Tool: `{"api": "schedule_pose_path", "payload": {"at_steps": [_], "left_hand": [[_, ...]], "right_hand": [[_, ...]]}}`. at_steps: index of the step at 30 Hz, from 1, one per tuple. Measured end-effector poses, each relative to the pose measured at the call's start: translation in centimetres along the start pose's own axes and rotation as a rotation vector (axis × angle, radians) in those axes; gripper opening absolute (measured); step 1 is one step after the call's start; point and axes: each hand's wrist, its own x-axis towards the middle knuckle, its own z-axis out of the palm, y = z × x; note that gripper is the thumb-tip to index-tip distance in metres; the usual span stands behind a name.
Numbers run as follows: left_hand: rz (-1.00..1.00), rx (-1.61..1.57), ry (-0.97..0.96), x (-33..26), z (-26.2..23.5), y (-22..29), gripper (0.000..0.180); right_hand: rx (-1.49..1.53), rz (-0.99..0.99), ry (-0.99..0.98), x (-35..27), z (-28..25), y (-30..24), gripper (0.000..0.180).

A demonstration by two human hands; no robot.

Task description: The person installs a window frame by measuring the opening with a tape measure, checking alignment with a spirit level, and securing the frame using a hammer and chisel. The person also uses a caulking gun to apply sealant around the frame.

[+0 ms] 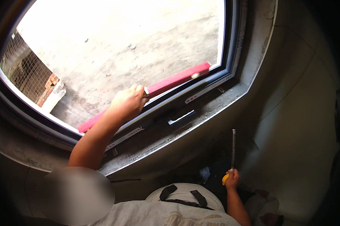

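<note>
A long red spirit level [177, 78] lies aslant along the lower frame of a window, a pale vial near its right end. My left hand [128, 101] is closed around its middle, and my forearm hides part of its left half. Low on the right, my right hand [232, 178] is closed on a tool [233, 148] with a yellow end and a long, thin, greyish shaft that points up. Its exact kind is not clear. The dark window frame [155, 113] runs just below the spirit level.
A rough concrete sill [222, 98] borders the frame, with white perforated metal strips [130, 136] fixed along it. Tiled wall [290, 109] stands to the right. Outside are bare ground, wire mesh [30, 62] and bricks [49, 86]. A grey rounded thing with black straps [185, 194] is at my front.
</note>
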Motion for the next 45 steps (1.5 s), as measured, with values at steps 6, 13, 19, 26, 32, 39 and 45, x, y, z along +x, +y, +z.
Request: {"api": "schedule_pose_path", "payload": {"at_steps": [6, 13, 19, 26, 32, 39, 45], "left_hand": [[0.013, -0.159, -0.101, -1.7, 3.3, -0.3, 0.034], [0.024, -0.205, -0.068, -1.2, 5.7, -0.3, 0.035], [-0.088, -0.273, -0.116, -1.6, 4.2, -0.2, 0.046], [-0.233, -0.26, -0.15, -4.9, 3.2, -2.5, 0.052], [-0.217, -0.261, -0.117, -6.4, 4.6, -4.0, 0.044], [-0.2, -0.245, -0.081, -6.4, 4.9, -3.9, 0.042], [-0.208, -0.238, -0.072, -6.5, 4.9, -3.8, 0.042]], "right_hand": [[-0.028, -0.014, -0.022, 0.1, -0.2, -0.3, 0.025], [-0.037, -0.032, -0.031, 0.2, -0.4, -0.2, 0.026], [-0.057, -0.033, -0.036, 0.3, -0.6, 0.2, 0.026], [0.017, -0.002, -0.034, 0.2, -0.3, 0.7, 0.025], [-0.008, -0.029, -0.065, 0.4, -0.1, -0.2, 0.025], [-0.015, -0.009, -0.043, 0.4, -0.2, -0.4, 0.025], [0.001, -0.013, -0.046, 0.4, -0.2, 0.7, 0.025]]}}
